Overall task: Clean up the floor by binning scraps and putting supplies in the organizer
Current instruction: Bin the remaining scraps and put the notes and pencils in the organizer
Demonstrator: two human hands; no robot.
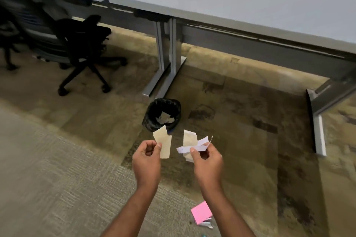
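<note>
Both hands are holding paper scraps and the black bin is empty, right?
No. The head view shows the black bin already has torn scraps inside. The left hand does hold tan paper, and the right hand holds mixed scraps.

The left hand (147,157) is pinching a tan scrap (164,143); the right hand (207,159) is gripping several paper scraps (192,143) near the bin (162,114).
</note>
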